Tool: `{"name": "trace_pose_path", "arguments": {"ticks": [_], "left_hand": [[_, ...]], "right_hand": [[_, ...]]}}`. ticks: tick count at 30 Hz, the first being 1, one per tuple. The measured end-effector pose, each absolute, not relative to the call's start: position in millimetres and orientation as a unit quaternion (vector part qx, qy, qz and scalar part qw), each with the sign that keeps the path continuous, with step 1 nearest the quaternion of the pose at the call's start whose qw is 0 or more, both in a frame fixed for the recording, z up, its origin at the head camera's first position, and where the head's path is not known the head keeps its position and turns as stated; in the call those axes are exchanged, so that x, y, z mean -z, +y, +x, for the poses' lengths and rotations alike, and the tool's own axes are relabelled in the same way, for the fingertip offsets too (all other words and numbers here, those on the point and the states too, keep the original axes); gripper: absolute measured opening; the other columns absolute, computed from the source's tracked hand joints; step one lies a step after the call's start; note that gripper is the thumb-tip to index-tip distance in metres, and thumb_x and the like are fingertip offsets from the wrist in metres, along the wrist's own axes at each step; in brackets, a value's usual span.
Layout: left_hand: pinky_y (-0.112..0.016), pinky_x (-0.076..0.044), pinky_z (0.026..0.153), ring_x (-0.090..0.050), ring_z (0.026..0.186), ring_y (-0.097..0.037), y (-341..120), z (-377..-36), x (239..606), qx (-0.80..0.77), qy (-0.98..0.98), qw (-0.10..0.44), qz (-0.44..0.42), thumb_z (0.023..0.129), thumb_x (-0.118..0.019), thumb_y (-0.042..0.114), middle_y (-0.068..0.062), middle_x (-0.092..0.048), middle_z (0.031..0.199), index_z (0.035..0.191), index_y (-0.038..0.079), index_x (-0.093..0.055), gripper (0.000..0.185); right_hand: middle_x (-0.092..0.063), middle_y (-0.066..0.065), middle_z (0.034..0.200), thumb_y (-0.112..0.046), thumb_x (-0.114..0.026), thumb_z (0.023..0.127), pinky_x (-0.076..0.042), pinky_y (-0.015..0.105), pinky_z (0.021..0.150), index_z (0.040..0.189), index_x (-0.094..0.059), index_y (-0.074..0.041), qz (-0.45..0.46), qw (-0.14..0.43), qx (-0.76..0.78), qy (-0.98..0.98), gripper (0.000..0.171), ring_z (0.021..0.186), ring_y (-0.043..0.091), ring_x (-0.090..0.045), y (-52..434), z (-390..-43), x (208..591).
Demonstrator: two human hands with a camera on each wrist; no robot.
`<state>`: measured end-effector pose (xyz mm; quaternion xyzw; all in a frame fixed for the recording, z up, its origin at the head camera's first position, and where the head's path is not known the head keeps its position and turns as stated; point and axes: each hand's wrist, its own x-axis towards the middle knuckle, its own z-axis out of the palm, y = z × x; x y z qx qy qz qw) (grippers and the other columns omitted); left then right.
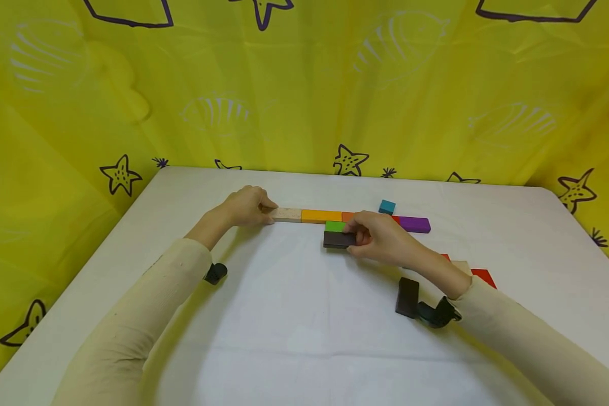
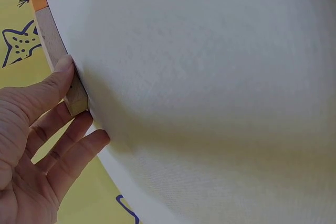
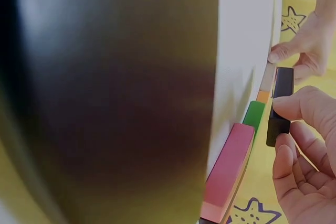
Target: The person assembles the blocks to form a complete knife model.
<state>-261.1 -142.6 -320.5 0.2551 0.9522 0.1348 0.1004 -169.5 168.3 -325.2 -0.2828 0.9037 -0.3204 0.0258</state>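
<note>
A yellow cloth [image 1: 304,84] printed with sea creatures hangs behind a white-covered counter [image 1: 269,316]. Two arms in pale sleeves [image 1: 157,299] reach in, each ending in a bare hand.

The left hand [image 1: 248,206] pinches the outer end of a cream block [image 1: 288,214], the left end of a straight row [image 1: 322,216] lying across the far part of the counter. The right hand [image 1: 383,239] grips a dark block [image 1: 339,241] between thumb and fingers, just in front of the row. I cannot tell whether the dark block touches the counter.

The step in hand appears to be steadying the row while handling the dark block. Light pressure on the cream end should be enough, since a hard push could buckle the line. The dark block is best held level, with the knuckles clear of neighbouring blocks.

Counting by size: one row, showing at least five colours: cream, yellow-orange, orange, red and purple; the right hand hides part of it. One dark block is held; another dark box-shaped thing [image 1: 407,297] sits by the right wrist, perhaps a block. Two red pieces [image 1: 484,278] and one cream piece [image 1: 460,266] show partly behind the right forearm. One green block [image 1: 334,226] lies between dark block and row. One small blue block [image 1: 387,207] sits behind the row.
</note>
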Motion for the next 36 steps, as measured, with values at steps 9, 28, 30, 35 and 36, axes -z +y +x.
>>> {"name": "trace_pose_path", "arguments": {"ticks": [9,28,30,35,36], "left_hand": [[-0.033,-0.04,0.068,-0.049,0.081,-0.02,-143.7,-261.4,321.6,-0.136,0.952,0.089,0.261,0.081,-0.077,0.02,-0.003,-0.063,0.088,0.118,0.01,-0.069,0.039],[-0.033,-0.04,0.067,-0.049,0.081,-0.019,-142.1,-260.1,320.3,-0.131,0.952,0.088,0.261,0.081,-0.077,0.021,-0.003,-0.062,0.088,0.118,0.01,-0.07,0.039],[-0.032,-0.039,0.067,-0.049,0.08,-0.02,-142.1,-260.1,320.5,-0.13,0.953,0.088,0.26,0.081,-0.077,0.021,-0.004,-0.062,0.088,0.118,0.01,-0.069,0.039],[-0.032,-0.04,0.067,-0.049,0.08,-0.02,-141.7,-258.9,319.6,-0.133,0.952,0.091,0.26,0.081,-0.077,0.02,-0.004,-0.062,0.088,0.119,0.009,-0.069,0.039],[-0.033,-0.04,0.067,-0.049,0.08,-0.02,-141.6,-258.6,319.3,-0.134,0.952,0.091,0.259,0.081,-0.077,0.019,-0.004,-0.062,0.088,0.118,0.009,-0.069,0.04]], "right_hand": [[-0.058,0.003,0.078,-0.006,-0.078,0.077,-0.046,0.025,0.063,0.102,-0.064,-0.005,-0.275,0.051,0.313,0.907,0.029,0.072,0.016,-0.052,157.5,-179.5,323.4],[-0.056,0.004,0.082,-0.012,-0.08,0.076,-0.045,0.029,0.066,0.103,-0.066,-0.007,-0.25,0.069,0.258,0.931,0.031,0.074,0.018,-0.05,153.4,-180.5,322.0],[-0.056,0.003,0.081,-0.015,-0.081,0.077,-0.045,0.029,0.066,0.102,-0.067,-0.007,-0.256,0.062,0.254,0.931,0.029,0.075,0.018,-0.05,152.4,-180.2,321.7],[-0.063,0.0,0.087,-0.02,-0.08,0.078,-0.046,0.028,0.071,0.099,-0.072,-0.01,-0.286,0.055,0.235,0.927,0.025,0.08,0.018,-0.052,148.7,-181.3,322.2],[-0.064,0.0,0.089,-0.02,-0.08,0.078,-0.046,0.028,0.072,0.099,-0.072,-0.01,-0.291,0.056,0.231,0.927,0.025,0.081,0.018,-0.052,148.1,-181.7,322.3]]}}
